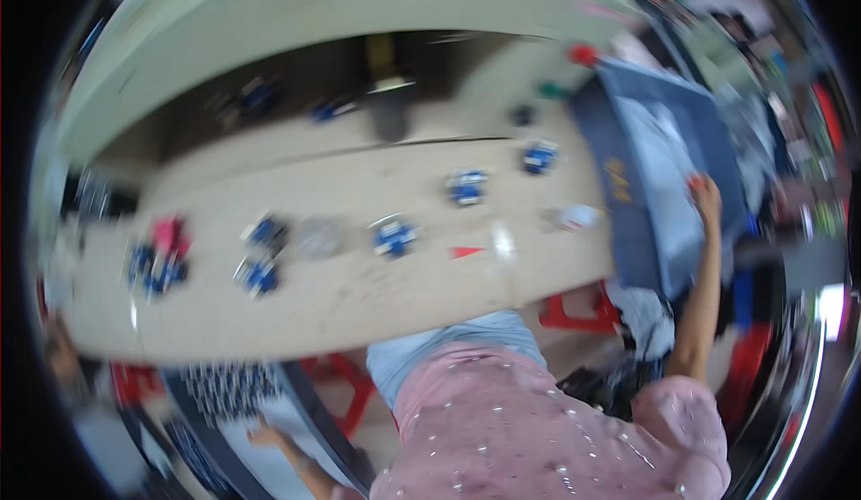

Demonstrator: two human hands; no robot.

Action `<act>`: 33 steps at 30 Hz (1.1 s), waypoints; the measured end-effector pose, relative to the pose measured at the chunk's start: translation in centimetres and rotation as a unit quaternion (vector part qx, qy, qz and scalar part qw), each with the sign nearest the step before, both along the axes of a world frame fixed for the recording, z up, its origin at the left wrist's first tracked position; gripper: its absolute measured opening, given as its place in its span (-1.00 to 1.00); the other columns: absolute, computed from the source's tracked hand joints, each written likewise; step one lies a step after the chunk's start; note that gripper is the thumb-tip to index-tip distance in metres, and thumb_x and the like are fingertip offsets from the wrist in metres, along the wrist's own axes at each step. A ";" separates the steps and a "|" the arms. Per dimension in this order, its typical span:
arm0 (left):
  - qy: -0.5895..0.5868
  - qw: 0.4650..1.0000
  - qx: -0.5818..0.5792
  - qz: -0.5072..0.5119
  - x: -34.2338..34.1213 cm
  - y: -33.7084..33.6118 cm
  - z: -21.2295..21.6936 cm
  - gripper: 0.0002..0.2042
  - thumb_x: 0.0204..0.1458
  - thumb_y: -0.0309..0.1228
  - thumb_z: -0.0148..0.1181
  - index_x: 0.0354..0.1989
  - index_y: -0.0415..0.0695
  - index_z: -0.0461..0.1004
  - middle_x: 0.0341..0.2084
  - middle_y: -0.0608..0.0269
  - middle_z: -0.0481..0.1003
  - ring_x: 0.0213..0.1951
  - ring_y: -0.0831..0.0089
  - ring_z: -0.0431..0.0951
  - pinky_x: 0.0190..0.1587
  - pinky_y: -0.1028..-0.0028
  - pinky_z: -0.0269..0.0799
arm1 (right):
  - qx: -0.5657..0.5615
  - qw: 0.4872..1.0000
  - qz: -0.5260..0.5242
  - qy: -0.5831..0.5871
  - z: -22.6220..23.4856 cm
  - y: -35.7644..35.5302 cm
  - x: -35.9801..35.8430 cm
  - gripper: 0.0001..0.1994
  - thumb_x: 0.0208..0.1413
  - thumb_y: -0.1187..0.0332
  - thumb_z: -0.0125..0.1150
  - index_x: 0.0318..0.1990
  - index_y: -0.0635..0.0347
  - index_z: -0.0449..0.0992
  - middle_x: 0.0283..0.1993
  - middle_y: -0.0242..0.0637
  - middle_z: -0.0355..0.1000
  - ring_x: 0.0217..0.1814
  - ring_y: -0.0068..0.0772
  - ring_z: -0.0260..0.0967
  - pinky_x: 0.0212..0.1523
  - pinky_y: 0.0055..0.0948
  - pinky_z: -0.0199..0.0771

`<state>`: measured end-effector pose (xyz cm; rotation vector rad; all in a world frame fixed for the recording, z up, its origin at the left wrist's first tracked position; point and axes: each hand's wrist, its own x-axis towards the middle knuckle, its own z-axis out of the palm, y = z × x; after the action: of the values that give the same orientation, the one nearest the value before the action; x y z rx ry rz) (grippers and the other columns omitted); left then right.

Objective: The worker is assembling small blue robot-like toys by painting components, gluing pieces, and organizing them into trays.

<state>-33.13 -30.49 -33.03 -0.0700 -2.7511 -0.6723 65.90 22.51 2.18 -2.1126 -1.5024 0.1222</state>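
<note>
My left hand (266, 435) is low on the left, over a grey crate (309, 397) with a pale lining and rows of small dark-and-light parts (229, 392). Its fingers look stretched out, with nothing visible in them. My right arm reaches out to the right, and my right hand (708, 197) is over a blue-grey crate (632, 222) lined with a pale sheet (659, 164). Those fingers look closed, with a small red spot at the tips; blur hides what it is.
On the pale bench (359, 307) stand several blue-and-white parts (393, 235), a pink thing (170, 235), a clear round thing (319, 237) and a red arrow marker (466, 252). A shelf (314, 16) overhangs the back. Red stools (578, 312) stand below.
</note>
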 end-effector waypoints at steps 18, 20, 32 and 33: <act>0.323 0.941 0.039 -0.091 6.1 10.8 22.9 -0.21 -0.13 0.36 -0.04 -0.17 -0.28 0.30 -0.34 -0.03 0.31 -0.33 0.11 0.36 -0.27 0.15 0.31 | -0.167 0.945 -0.244 -0.143 -2.7 0.5 15.9 -0.37 -0.31 -0.07 0.42 -0.21 0.31 0.44 -0.18 0.11 0.46 -0.09 0.03 0.43 -0.09 -0.19 0.38; 0.314 0.940 0.082 -0.107 7.8 13.4 25.0 -0.26 -0.11 0.30 0.02 -0.16 -0.27 0.30 -0.33 -0.03 0.32 -0.32 0.11 0.36 -0.25 0.14 0.31 | -0.192 0.938 -0.246 -0.148 -3.5 0.7 16.5 -0.34 -0.33 -0.09 0.43 -0.20 0.32 0.44 -0.18 0.10 0.46 -0.09 0.01 0.43 -0.08 -0.20 0.39; 0.354 0.891 0.161 -0.234 9.9 19.3 28.9 -0.61 -0.02 -0.19 0.28 -0.24 -0.29 0.36 -0.42 0.06 0.40 -0.32 0.23 0.43 -0.23 0.30 0.37 | -0.248 0.908 -0.322 -0.100 -2.9 1.2 15.4 -0.43 -0.47 0.18 0.48 -0.18 0.22 0.49 -0.14 -0.04 0.48 -0.05 -0.12 0.45 -0.05 -0.29 0.44; 0.270 0.871 0.297 -0.282 10.3 19.9 29.0 -0.58 -0.05 -0.18 0.32 -0.23 -0.28 0.35 -0.41 0.06 0.40 -0.31 0.25 0.44 -0.23 0.30 0.37 | -0.247 0.908 -0.324 -0.102 -2.7 0.6 16.0 -0.44 -0.50 0.25 0.48 -0.17 0.18 0.50 -0.14 -0.05 0.48 -0.05 -0.13 0.46 -0.06 -0.29 0.45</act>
<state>-22.86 -10.62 -4.02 -0.8083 -1.8746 -1.3744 81.88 23.08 -0.55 -3.0086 -0.8375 0.0372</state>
